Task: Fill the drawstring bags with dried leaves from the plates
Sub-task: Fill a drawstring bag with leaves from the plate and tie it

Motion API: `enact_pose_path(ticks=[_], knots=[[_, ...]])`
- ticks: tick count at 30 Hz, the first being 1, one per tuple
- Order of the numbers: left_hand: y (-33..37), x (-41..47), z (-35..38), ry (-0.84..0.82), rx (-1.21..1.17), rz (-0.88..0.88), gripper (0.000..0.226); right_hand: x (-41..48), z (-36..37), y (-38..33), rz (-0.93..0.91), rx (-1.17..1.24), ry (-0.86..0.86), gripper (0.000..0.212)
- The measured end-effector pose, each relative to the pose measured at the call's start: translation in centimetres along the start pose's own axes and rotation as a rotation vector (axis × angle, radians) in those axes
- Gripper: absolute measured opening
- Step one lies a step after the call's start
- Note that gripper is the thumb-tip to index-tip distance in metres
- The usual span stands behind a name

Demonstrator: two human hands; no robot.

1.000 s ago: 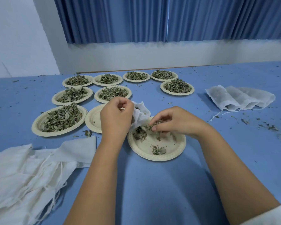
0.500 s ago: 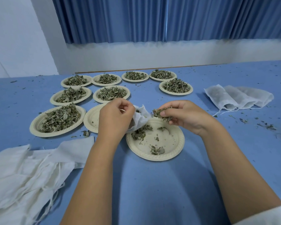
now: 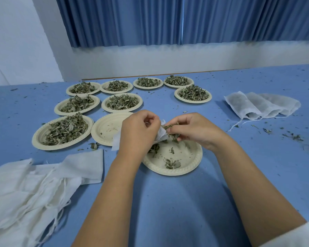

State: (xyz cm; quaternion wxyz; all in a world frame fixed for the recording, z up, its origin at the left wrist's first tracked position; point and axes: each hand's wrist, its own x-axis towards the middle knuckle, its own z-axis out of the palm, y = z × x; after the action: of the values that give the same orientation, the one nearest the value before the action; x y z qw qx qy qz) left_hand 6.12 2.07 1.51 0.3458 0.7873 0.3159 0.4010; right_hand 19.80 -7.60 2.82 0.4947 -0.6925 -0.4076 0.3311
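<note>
My left hand [image 3: 138, 132] grips the rim of a white drawstring bag [image 3: 161, 134] and holds its mouth up above the near plate [image 3: 191, 163]. My right hand [image 3: 189, 129] pinches a clump of dried leaves [image 3: 170, 128] right at the bag's mouth. The near plate holds only a few leaf scraps [image 3: 171, 164]. An almost bare plate [image 3: 105, 129] sits just left of my hands. Several plates heaped with leaves [image 3: 64, 130] stand further back and to the left.
A pile of unfilled white bags with strings [image 3: 30, 189] lies at the front left. Filled bags [image 3: 257, 106] lie at the right. Leaf crumbs [image 3: 292, 136] are scattered over the blue table. A wall and blue curtain rise behind the table.
My right hand lifted a pinch of leaves from the near plate and carried it left to the bag's mouth. My left hand kept its hold on the bag.
</note>
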Motion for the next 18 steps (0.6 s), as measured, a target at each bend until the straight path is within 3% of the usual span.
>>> enact_pose_path(ticks=[7,14,18], knots=[[0.3,0.1,0.2,0.01,0.005,0.011,0.012,-0.1,-0.1,0.0,0.005,-0.081,-0.036,0.01],[0.2,0.0,0.1,-0.085,-0.007,0.005,0.01,-0.1,0.2,0.1,-0.02,0.043,0.071,0.009],[0.3,-0.2,0.4,-0.148,-0.025,-0.01,0.011,0.3,1.2,0.4,-0.003,-0.037,0.135,0.015]])
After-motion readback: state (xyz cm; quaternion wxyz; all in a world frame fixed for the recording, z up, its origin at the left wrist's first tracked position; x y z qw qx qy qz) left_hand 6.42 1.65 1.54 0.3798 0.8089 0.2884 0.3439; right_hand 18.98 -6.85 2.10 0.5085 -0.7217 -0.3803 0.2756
